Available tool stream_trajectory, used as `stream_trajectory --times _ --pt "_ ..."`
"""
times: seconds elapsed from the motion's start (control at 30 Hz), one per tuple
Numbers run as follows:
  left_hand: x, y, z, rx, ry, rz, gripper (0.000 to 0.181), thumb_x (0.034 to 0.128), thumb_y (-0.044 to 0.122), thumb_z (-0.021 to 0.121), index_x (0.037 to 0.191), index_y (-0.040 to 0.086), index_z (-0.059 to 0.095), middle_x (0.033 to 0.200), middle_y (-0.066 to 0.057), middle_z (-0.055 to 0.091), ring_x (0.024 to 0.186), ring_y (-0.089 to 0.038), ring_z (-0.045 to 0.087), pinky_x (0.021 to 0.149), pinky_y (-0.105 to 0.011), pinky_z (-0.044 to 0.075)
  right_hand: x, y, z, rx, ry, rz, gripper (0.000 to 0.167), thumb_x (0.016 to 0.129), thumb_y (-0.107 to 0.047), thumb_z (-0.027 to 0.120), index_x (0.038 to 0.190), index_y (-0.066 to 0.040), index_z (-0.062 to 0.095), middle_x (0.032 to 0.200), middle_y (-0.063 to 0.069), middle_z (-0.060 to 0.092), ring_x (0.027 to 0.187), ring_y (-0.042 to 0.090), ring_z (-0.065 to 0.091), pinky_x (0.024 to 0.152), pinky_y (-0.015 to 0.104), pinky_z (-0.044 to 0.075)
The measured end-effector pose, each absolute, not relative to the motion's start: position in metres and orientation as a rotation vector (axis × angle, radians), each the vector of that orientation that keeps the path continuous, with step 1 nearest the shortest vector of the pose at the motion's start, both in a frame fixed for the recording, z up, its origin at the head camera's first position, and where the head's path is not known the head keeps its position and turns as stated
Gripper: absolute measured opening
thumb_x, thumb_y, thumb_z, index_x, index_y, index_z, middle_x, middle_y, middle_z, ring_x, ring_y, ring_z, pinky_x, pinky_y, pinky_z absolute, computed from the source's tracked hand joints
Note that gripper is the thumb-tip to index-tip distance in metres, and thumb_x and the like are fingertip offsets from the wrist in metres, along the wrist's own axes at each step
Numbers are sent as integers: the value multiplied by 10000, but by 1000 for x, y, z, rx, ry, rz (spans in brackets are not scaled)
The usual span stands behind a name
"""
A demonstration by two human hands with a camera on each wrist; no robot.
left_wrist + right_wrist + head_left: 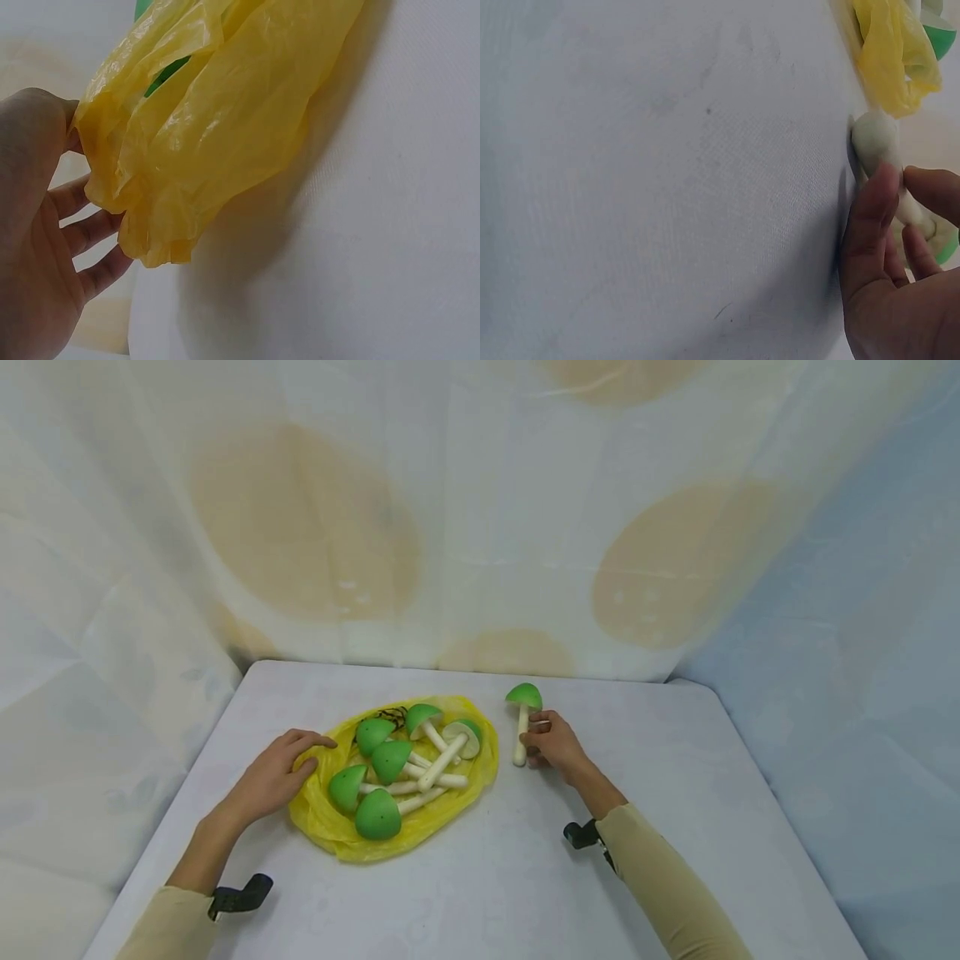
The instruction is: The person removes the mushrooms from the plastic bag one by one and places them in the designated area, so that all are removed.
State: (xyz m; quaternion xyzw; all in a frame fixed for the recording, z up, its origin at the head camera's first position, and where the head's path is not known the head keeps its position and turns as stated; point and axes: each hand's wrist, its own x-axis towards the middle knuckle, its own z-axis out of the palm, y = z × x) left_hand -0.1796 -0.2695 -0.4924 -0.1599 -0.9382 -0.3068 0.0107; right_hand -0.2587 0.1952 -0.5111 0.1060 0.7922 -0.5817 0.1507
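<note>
Left hand: one, fingers loosely extended, thumb set apart from the forefinger, touching the left rim of the bag; beige sleeve, black wrist device beneath the forearm.

Bag: one, thin yellow plastic, crinkled, spread open on the white tabletop.

Bagged mushrooms: six, green domed caps, white stems, heaped and crossing one another within the bag; some black strands show by the far caps, nature unclear.

Single mushroom: one, same pattern, outside the bag and just right of it; cap away from the person, stem end towards them; contact with the tabletop cannot be told.

Right hand: one, narrow, thumb and fingers pinching the single mushroom's stem; beige sleeve, second black device at the wrist.
</note>
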Motion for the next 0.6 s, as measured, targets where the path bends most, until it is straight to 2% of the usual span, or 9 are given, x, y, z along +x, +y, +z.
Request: stream_trajectory --times 0.37,0.6 --pt "-180 -270 -493 -501 -2924 -954 293 999 48 527 1242 150 655 1309 -162 576 1243 -407 516 1017 -632 412 -252 199 -510 294 2254 -1718 479 931 -114 691 1340 -46 450 1196 143 508 820 197 610 608 291 572" --pt "-179 -270 -493 -498 -2927 -958 294 1001 49 527 1247 150 653 1316 -163 574 1254 -413 509 1023 -636 405 -251 198 -510 273 2284 -1699 470 931 -96 679 1335 -46 444 1234 153 504 833 198 601 603 283 565"
